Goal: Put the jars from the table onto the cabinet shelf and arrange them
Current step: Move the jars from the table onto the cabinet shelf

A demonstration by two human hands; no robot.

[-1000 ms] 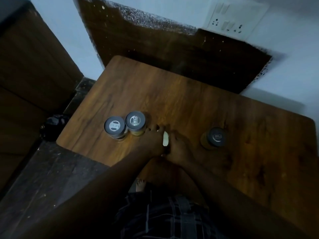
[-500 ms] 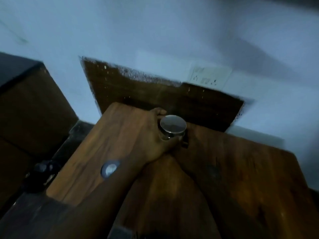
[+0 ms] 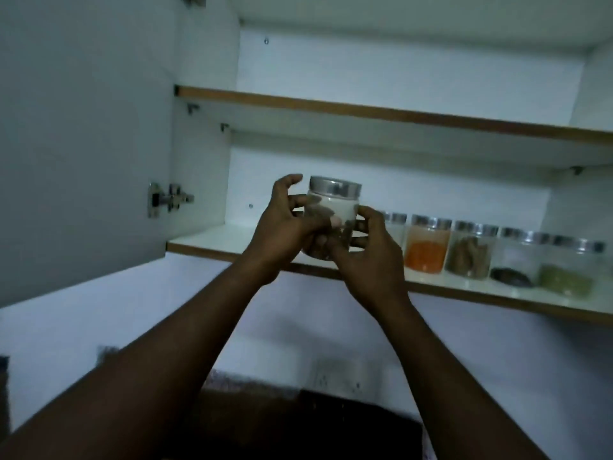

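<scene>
Raised from the table where it was half a second ago, the jar (image 3: pixel 333 210) is now held at the front edge of the lower shelf (image 3: pixel 212 240), left of its middle. Both hands clasp it: the left hand (image 3: pixel 285 227) curls round its left side, and the right hand (image 3: pixel 368 250) cups its right side and base. Further right on that shelf stands a row of steel-lidded jars, among them an orange-filled jar (image 3: pixel 426 247) and a green-filled jar (image 3: pixel 569 267). The cabinet door (image 3: pixel 83 144) hangs open left of the shelf.

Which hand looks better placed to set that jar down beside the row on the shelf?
Probably the left hand: it grips the jar from the open side, while the right hand sits between jar and row, in the way.
</scene>
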